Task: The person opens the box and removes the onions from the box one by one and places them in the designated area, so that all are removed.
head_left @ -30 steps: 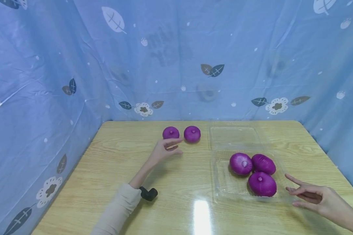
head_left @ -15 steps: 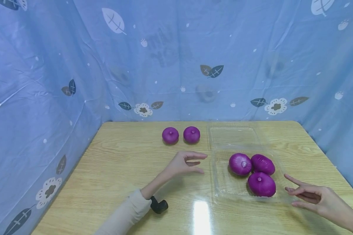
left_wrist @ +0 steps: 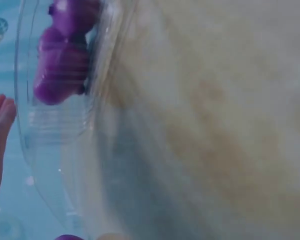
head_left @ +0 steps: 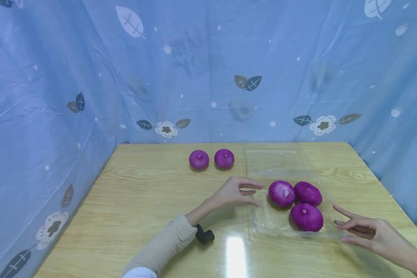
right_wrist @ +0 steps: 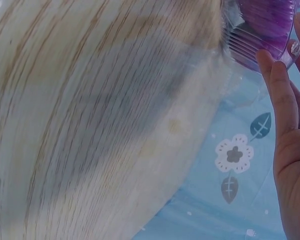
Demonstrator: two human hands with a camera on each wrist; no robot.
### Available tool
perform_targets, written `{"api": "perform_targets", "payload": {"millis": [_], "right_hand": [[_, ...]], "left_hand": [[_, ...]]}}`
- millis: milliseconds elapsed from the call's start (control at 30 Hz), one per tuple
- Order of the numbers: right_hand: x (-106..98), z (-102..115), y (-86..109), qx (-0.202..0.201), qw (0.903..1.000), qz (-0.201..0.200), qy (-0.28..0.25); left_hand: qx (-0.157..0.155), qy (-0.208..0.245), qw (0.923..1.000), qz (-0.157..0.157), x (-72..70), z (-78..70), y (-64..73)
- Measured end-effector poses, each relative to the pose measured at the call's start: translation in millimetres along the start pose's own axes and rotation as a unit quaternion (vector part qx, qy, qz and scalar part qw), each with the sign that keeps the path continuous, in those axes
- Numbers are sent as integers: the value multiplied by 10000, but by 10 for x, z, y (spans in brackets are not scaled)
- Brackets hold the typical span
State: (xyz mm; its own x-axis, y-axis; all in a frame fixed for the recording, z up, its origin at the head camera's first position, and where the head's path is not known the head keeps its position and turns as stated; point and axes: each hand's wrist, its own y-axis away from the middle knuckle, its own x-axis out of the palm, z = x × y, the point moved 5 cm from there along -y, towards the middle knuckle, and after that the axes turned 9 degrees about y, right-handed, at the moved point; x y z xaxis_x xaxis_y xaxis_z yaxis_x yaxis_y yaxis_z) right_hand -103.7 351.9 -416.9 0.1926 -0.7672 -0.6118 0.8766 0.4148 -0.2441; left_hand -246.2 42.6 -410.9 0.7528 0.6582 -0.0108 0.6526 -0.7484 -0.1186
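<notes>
A clear plastic clamshell box (head_left: pixel 264 222) lies on the right half of the table with its lid (head_left: pixel 274 159) folded back. Three purple onions sit inside: a left one (head_left: pixel 281 194), a rear right one (head_left: pixel 308 194) and a front one (head_left: pixel 306 217). My left hand (head_left: pixel 234 191) is at the box's left edge, thumb and fingers apart, holding nothing. On the other side, my right hand (head_left: pixel 368 231) has its fingers spread and nothing in its grasp. In the right wrist view its fingertips (right_wrist: pixel 279 70) overlap the box's corner.
Two more purple onions, one on the left (head_left: pixel 199 160) and one on the right (head_left: pixel 224 159), stand near the table's back edge, left of the lid. A blue patterned curtain (head_left: pixel 194 77) hangs behind and beside the wooden table (head_left: pixel 135 193).
My left hand has moved right and toward me, from beside the two back onions to the box's left edge. The right hand has barely moved, and the onions lie as before.
</notes>
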Motion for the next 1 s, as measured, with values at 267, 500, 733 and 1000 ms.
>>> {"api": "perform_targets", "payload": {"millis": [267, 500, 733, 1000], "right_hand": [[-12, -8, -9, 153, 9998, 66, -104], [-1, -16, -1, 89, 9996, 116, -251], [17, -46, 4, 68, 9994, 171, -299], [-24, -61, 22, 106, 9995, 142, -270]], "left_hand": [[91, -761, 9892, 1248, 49, -2, -404], [-32, -846, 9817, 1703, 161, 24, -683], [49, -1860, 9591, 2136, 282, 122, -848], [285, -3517, 9036, 2429, 398, 145, -931]]}}
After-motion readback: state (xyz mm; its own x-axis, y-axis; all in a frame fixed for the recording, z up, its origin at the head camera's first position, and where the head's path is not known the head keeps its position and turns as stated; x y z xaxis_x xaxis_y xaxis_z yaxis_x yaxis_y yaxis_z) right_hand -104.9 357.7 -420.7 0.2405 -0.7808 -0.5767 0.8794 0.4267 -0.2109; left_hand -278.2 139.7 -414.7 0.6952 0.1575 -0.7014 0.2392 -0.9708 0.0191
